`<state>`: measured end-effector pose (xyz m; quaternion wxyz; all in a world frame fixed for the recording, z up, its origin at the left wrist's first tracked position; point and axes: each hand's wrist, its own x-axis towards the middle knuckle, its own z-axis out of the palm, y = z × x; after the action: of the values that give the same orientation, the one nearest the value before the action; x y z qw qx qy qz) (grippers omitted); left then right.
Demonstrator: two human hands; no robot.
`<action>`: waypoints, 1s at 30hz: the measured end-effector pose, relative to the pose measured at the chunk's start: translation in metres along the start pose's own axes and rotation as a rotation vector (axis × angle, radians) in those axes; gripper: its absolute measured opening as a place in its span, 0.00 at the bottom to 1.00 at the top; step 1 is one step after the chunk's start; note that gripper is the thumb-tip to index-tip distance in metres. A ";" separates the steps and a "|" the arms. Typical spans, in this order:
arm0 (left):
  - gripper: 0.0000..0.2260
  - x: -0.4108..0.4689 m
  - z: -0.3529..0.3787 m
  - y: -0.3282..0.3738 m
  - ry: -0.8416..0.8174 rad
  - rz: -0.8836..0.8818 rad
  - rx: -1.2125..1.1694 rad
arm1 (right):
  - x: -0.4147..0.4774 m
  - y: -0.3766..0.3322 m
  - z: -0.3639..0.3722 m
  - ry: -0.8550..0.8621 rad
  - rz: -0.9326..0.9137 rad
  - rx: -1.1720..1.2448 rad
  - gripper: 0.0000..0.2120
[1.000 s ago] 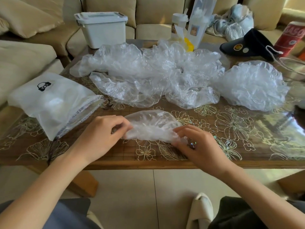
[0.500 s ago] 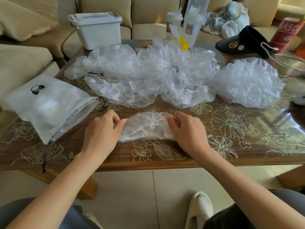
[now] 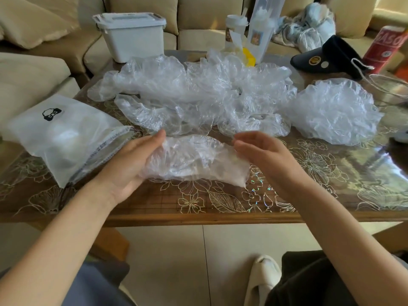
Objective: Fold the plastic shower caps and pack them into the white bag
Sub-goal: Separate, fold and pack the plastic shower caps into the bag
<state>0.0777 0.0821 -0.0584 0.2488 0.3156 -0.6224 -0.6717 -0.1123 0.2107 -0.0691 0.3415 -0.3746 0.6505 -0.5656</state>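
Unfolding is the main risk now. The folded shower cap (image 3: 194, 161) is thin, springy plastic, and only one end of it is supported. The left hand (image 3: 130, 166) lies palm up under its left end with the fingers nearly straight, so it carries the cap more than it grips it. The right hand (image 3: 262, 153) hangs over the right end with fingers loosely curled and, as far as I can see, nothing between them. Whether its fingertips touch the plastic I cannot tell.

If the cap goes like this to the white bag (image 3: 66, 138), I think the free right end can spring open or drag on the table (image 3: 198, 217), and the fold would be lost. The mouth of the bag faces right, toward the hands, and it looks soft and half collapsed. Pushing the cap in with one hand could crumple it at the opening.

The cap is at the near middle of the table, just right of the bag and just on the near side of the pile of loose caps (image 3: 187, 96).

Compared with half a second ago, both hands have changed. Then they pressed the cap flat from its two ends, palms down. Now the left hand has turned over and raised its end, the right hand has let go and lifted — and the cap looks longer and looser.
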 end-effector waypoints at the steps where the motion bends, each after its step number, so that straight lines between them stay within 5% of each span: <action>1: 0.23 -0.004 0.000 0.004 -0.114 -0.033 -0.111 | 0.001 -0.003 -0.002 -0.056 -0.009 0.059 0.21; 6: 0.14 -0.009 -0.006 0.003 -0.296 -0.125 -0.229 | 0.006 -0.001 0.007 -0.572 0.157 0.089 0.42; 10: 0.15 -0.011 -0.010 0.004 -0.264 -0.125 -0.203 | 0.000 0.001 0.025 -0.819 0.179 0.034 0.25; 13: 0.18 -0.013 -0.016 0.007 -0.259 -0.112 -0.183 | -0.006 -0.003 0.024 -0.880 0.178 0.001 0.10; 16: 0.13 -0.012 -0.029 0.004 -0.245 -0.111 -0.186 | -0.013 -0.006 0.021 -0.909 0.199 0.076 0.12; 21: 0.39 -0.010 -0.040 -0.001 -0.106 -0.102 0.097 | -0.023 0.001 0.023 -0.923 0.252 0.199 0.11; 26: 0.22 -0.011 -0.036 -0.004 -0.002 0.088 0.422 | -0.022 0.007 0.015 -0.889 0.262 -0.039 0.09; 30: 0.28 -0.013 -0.048 -0.001 0.050 0.144 0.415 | -0.022 0.000 -0.003 -0.957 0.320 -0.146 0.07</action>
<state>0.1217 0.0592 -0.0594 0.2413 0.3314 -0.7618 -0.5017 -0.1039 0.2312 -0.0687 0.6564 -0.5104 0.5082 -0.2243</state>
